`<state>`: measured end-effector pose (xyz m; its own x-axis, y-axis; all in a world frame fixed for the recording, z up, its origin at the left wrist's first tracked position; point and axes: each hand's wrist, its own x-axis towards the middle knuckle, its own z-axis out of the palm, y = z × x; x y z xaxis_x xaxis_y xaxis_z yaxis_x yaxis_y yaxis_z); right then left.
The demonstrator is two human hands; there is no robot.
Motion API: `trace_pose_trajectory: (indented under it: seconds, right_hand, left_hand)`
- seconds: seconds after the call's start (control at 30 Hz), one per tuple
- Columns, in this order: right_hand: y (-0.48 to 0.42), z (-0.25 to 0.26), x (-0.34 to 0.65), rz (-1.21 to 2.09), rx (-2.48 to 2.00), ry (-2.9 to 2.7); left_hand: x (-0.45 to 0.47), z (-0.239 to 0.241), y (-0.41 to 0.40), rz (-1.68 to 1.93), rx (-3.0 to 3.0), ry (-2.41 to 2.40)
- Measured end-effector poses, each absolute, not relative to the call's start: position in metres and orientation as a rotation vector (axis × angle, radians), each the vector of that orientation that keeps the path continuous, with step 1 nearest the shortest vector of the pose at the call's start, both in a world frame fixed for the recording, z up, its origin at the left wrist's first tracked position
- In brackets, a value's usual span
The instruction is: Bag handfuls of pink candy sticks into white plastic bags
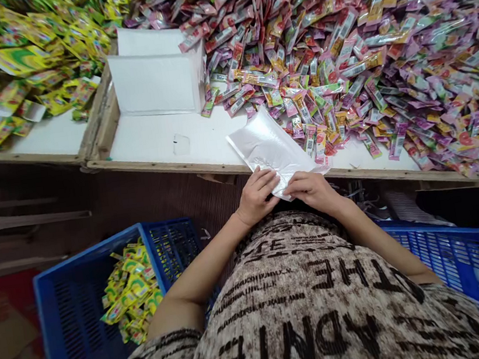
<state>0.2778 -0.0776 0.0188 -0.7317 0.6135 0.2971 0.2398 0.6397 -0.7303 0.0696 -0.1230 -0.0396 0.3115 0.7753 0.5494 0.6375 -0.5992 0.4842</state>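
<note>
A shiny white plastic pouch (268,143) lies tilted over the table's front edge, its near end toward my body. My left hand (260,195) grips its near left edge, with the fingers laid over the top and the thumb below. On the near right side, my right hand (311,190) pinches the pouch's edge between thumb and bent fingers. Just beyond the pouch spreads a big heap of small pink, purple and orange sachets (312,93). Whatever may be inside the pouch cannot be seen.
White box-like stack (156,84) stands on the wood-edged table (146,139). Yellow-green packets (21,61) are heaped left of a wooden divider (101,115). Below are a left blue crate (75,272) holding yellow packets and a right blue crate (450,240).
</note>
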Motion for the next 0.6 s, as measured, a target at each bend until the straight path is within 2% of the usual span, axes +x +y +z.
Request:
trace_pose_trajectory:
  seconds: [0.1, 0.2, 0.3, 0.37, 0.43, 0.5, 0.6]
  right_hand:
    - [-0.087, 0.037, 0.315, 0.841, -0.826, -2.143]
    - [-0.111, 0.036, 0.39, 0.575, -1.245, -1.76]
    - [-0.148, -0.011, 0.47, 0.319, -1.69, -1.422]
    - [-0.171, -0.052, 0.506, 0.396, -2.157, -1.415]
    - [-0.181, -0.08, 0.522, 0.531, -2.444, -1.452]
    - [-0.172, -0.083, 0.515, 0.572, -2.506, -1.492]
    - [-0.129, -0.043, 0.464, 0.481, -2.164, -1.585]
  left_hand:
    - [0.07, -0.041, -0.121, 1.117, 2.45, 1.343]
    - [0.074, -0.045, -0.118, 1.103, 2.518, 1.429]
    - [0.08, -0.047, -0.115, 1.121, 2.566, 1.462]
    - [0.084, -0.047, -0.114, 1.108, 2.58, 1.437]
    - [0.087, -0.046, -0.112, 1.071, 2.591, 1.352]
    - [0.09, -0.046, -0.11, 1.031, 2.613, 1.235]
    - [0.092, -0.046, -0.107, 1.019, 2.643, 1.148]
